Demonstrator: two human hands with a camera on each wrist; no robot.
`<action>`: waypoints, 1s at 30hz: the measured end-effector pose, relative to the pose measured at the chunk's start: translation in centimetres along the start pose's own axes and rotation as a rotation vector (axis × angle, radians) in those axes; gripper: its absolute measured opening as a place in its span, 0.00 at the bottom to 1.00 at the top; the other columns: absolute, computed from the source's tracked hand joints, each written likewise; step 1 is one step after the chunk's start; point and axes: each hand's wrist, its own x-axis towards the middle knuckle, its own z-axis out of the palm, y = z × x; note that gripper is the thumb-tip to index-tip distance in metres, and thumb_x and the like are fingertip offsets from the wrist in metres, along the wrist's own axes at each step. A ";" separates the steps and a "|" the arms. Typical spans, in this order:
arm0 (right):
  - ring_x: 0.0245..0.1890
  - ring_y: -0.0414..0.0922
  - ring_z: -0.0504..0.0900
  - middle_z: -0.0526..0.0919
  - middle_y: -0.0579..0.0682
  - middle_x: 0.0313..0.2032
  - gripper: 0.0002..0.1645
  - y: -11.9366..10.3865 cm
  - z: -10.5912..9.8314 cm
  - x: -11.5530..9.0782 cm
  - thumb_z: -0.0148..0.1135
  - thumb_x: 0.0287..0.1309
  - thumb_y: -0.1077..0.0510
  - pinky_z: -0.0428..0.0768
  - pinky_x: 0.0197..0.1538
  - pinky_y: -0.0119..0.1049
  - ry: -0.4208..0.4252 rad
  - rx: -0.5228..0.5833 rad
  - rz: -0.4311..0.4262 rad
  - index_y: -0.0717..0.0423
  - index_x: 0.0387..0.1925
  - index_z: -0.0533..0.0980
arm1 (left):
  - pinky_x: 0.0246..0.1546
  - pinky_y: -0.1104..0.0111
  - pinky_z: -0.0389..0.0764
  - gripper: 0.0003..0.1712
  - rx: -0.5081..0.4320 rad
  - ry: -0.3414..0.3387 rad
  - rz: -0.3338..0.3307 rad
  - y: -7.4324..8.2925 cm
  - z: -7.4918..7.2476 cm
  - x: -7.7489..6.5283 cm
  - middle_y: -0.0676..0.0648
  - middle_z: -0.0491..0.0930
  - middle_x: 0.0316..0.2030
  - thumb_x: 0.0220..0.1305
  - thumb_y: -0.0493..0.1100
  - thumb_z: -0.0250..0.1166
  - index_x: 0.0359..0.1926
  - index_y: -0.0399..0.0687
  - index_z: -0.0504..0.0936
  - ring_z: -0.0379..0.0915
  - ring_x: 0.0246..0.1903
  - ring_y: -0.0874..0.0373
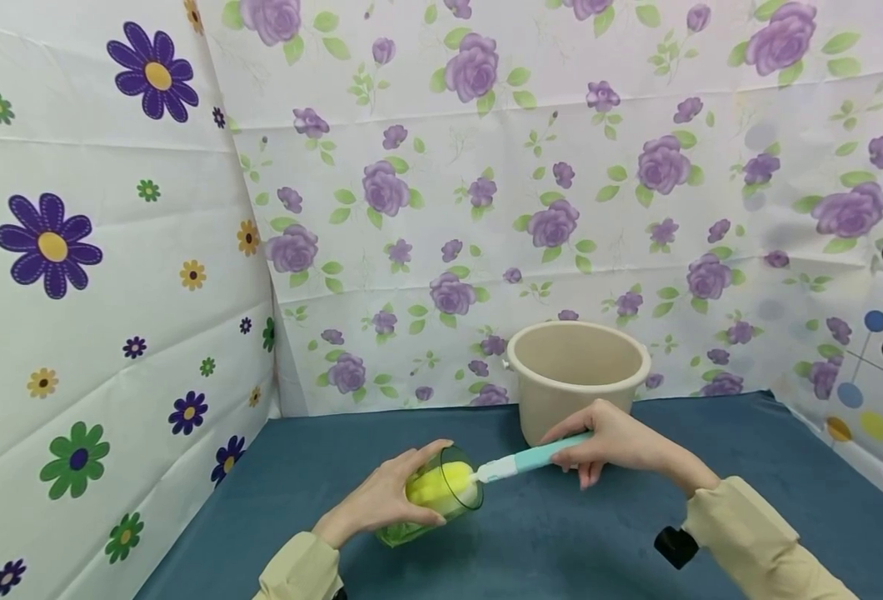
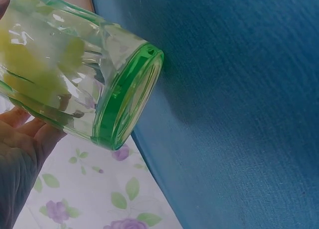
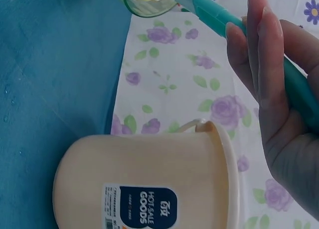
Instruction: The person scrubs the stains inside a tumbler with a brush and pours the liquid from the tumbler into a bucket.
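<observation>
Glass, likely sponge brush, bucket label right wrist view only

"HOT-SALE GOODS" in white on dark blue label, turned sideways, on beige bucket, finer print illegible

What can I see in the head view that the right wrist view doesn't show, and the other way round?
Only the head view: the left hand gripping the glass, and both pale sleeves.

Only the right wrist view: the printed label on the bucket, reading "HOT SALE GOODS".

Both: the bucket, part or all of the glass, the right hand holding the teal-handled brush, the blue table covering and the flowered sheets.
</observation>
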 end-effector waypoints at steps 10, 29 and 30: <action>0.17 0.53 0.79 0.81 0.56 0.25 0.21 -0.4 -1.0 -0.7 0.62 0.55 0.58 0.76 0.22 0.47 0.023 -0.035 0.023 0.68 0.48 0.75 | 0.37 0.55 0.68 0.50 -0.002 0.001 -0.006 0.2 -0.1 0.0 0.54 0.66 0.54 0.43 0.66 0.67 0.66 0.79 0.50 0.66 0.47 0.54; 0.17 0.51 0.79 0.80 0.59 0.26 0.21 -0.4 -1.5 -1.1 0.60 0.56 0.60 0.75 0.22 0.49 -0.019 0.012 0.012 0.71 0.49 0.74 | 0.33 0.61 0.68 0.50 -0.005 -0.009 0.010 0.2 0.0 0.1 0.55 0.68 0.47 0.43 0.66 0.67 0.67 0.77 0.51 0.66 0.40 0.59; 0.16 0.51 0.79 0.80 0.59 0.26 0.21 -0.5 -1.5 -1.1 0.60 0.56 0.60 0.75 0.22 0.50 -0.017 0.015 0.011 0.71 0.49 0.73 | 0.33 0.62 0.68 0.50 -0.006 -0.009 0.008 0.2 0.0 0.1 0.55 0.68 0.47 0.43 0.66 0.67 0.66 0.77 0.51 0.66 0.39 0.59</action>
